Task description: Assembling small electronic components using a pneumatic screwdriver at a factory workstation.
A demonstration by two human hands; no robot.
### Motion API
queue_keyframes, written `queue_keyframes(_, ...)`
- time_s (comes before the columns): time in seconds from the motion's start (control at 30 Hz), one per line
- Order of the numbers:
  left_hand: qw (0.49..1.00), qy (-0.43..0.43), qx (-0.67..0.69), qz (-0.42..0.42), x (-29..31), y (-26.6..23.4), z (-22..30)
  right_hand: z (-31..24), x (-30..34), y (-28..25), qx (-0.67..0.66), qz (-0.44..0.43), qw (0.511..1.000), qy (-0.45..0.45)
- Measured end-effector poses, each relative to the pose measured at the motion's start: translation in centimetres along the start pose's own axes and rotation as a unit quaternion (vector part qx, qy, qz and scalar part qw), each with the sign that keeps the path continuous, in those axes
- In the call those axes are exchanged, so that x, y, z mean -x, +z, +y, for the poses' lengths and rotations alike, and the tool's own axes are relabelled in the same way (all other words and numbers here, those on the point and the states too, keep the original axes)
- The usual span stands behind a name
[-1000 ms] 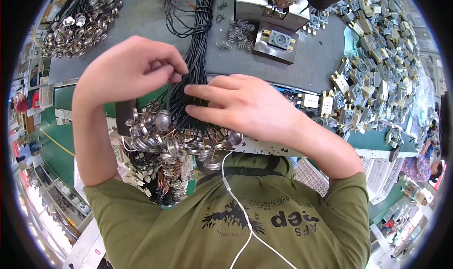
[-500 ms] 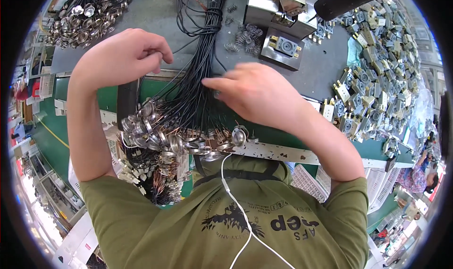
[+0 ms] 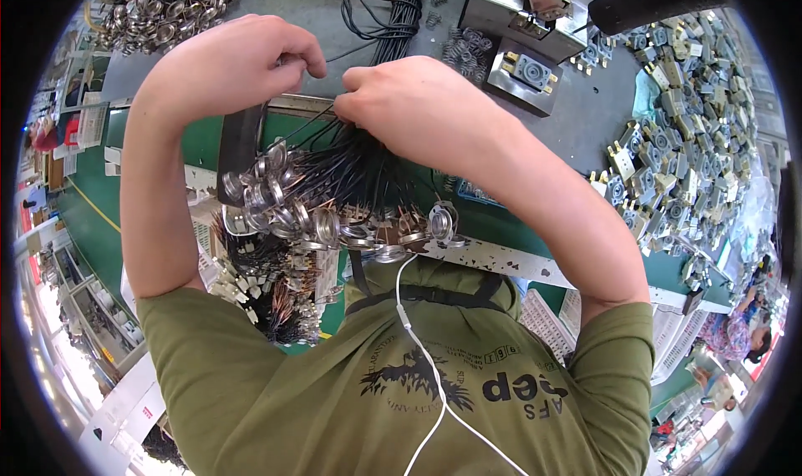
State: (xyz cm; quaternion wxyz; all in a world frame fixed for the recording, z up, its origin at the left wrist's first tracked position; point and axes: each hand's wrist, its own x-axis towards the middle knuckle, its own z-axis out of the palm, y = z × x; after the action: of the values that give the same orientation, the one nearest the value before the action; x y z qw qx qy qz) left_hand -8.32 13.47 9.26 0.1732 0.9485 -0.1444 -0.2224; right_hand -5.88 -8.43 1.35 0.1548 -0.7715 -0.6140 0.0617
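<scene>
My left hand (image 3: 251,67) is raised over the table's front edge, fingers curled together. A thin black wire meets its fingertips, though the grip is partly hidden. My right hand (image 3: 393,96) lies across a thick bundle of black wires (image 3: 403,17), its fingers bent inward over them and its fingertips out of sight. The bundle runs over the edge toward me. At its near ends hang several round silvery metal cups (image 3: 324,225), with bits of bare copper wire among them.
More metal cups (image 3: 159,17) lie at the far left. Loose springs (image 3: 468,50) sit beside a metal fixture (image 3: 522,75) holding a grey switch-like part. Many similar parts (image 3: 677,142) are heaped at right. A black tube (image 3: 652,7) juts in above. White-ended leads (image 3: 242,288) hang below left.
My right hand has moved left onto the wire bundle, and its pointing finger has curled in. My left hand stays close to the wires. The whole view has shifted slightly.
</scene>
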Motion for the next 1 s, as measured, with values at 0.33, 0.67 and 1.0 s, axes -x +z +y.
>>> queue_keyframes(0.33,0.994,0.032,-0.089,0.05,0.9,0.8,-1.2,0.5,1.4,1.2,-0.074,0.132,0.988,0.016)
queue_keyframes(0.67,0.969,0.145,0.064,0.192,-3.7,0.4,1.5,0.8,2.5,3.1,-0.093,0.167,0.981,0.025)
queue_keyframes(1.0,0.969,0.162,-0.055,0.177,-5.4,1.6,2.8,0.7,1.6,3.7,-0.077,0.226,0.971,0.017)
